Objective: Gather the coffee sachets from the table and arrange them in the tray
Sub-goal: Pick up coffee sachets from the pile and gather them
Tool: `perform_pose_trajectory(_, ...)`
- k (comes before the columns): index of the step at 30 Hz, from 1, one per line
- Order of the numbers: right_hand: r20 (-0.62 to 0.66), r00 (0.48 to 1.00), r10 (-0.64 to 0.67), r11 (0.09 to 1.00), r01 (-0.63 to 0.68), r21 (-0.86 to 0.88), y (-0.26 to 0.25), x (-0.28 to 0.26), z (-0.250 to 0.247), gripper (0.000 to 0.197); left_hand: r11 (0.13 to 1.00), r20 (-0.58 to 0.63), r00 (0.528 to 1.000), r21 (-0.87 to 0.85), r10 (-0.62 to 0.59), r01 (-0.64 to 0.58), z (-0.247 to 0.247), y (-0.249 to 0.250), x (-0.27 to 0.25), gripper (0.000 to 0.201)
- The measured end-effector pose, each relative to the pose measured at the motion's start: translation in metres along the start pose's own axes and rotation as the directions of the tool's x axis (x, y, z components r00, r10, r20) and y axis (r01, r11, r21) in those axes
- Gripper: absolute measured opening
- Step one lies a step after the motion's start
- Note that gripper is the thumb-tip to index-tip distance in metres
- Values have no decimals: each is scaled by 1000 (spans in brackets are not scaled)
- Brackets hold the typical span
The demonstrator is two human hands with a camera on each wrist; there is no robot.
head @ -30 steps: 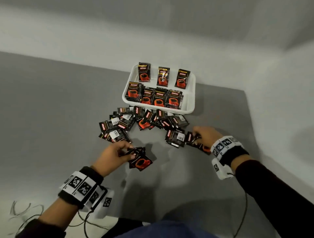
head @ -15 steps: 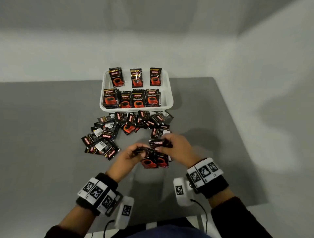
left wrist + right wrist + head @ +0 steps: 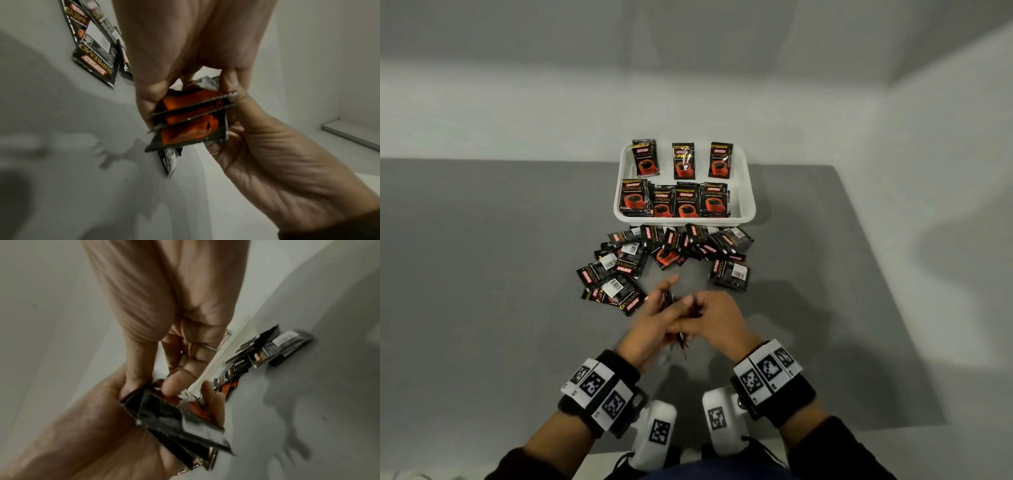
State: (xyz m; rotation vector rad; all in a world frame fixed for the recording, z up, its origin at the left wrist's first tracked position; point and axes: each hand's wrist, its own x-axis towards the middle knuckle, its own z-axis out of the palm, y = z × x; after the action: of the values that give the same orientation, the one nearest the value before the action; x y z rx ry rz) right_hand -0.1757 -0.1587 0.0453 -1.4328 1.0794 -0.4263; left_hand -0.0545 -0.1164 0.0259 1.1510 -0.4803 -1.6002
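A white tray (image 3: 749, 198) at the table's far side holds black-and-red coffee sachets (image 3: 685, 202) in two rows. Loose sachets (image 3: 667, 253) lie heaped on the grey table just in front of it. Both hands meet near the table's front, below the heap. My left hand (image 3: 654, 318) and right hand (image 3: 705, 315) together grip a small stack of sachets (image 3: 680, 341) stood on edge. In the left wrist view the left thumb and fingers pinch the stack (image 3: 189, 120) by its sides. In the right wrist view the right fingers press on the stack (image 3: 174, 418), blurred.
The grey table (image 3: 500, 308) ends at a right edge (image 3: 893, 308) beside a white wall, with another white wall behind the tray. More sachets (image 3: 613, 287) lie left of the hands and a few (image 3: 729, 274) to their upper right.
The right hand came in from the right with its sachets and joined the left hand. The gathered sachets went from lying flat to standing on edge between both hands.
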Motion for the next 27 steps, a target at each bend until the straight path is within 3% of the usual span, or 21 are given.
perform_pose_trajectory(3,152,988,2,996,-16,87,2,2,2,38,997,-82,996,-80,16,-23,-6,-4,-4,30)
perform_pose_trajectory(5,151,988,24,990,-44,131,8,9,-10,52,989,-176,984,-138,29,-54,-15,-2,-5,22)
perform_pose_trajectory(7,-109,994,19,997,-27,-68,17,26,-31,47,982,-225,974,-180,10,-52,-25,0,-8,18)
perform_pose_trajectory(9,-325,943,-73,878,-94,-469,30,47,-55,32,971,-228,973,-237,-41,-15,-34,0,-13,27)
perform_pose_trajectory(11,-290,953,-88,702,-147,-696,44,68,-72,27,959,-216,974,-283,-72,8,-40,0,-17,33)
perform_pose_trajectory(12,-267,962,-54,669,-164,-725,52,76,-78,27,958,-214,974,-287,-75,11,-42,0,-19,33)
perform_pose_trajectory(17,-315,948,43,759,-236,-607,66,100,-85,48,967,-215,975,-254,-60,4,-49,-1,-23,31)
perform_pose_trajectory(21,-234,971,44,668,-203,-716,62,100,-83,52,972,-223,973,-237,-57,2,-49,-2,-24,22)
perform_pose_trajectory(23,-213,973,83,668,-213,-713,61,95,-81,49,970,-223,972,-242,-68,12,-50,-3,-22,23)
perform_pose_trajectory(27,-219,972,81,839,-185,-512,61,72,-75,42,968,-214,972,-248,-96,41,-53,-4,-20,37)
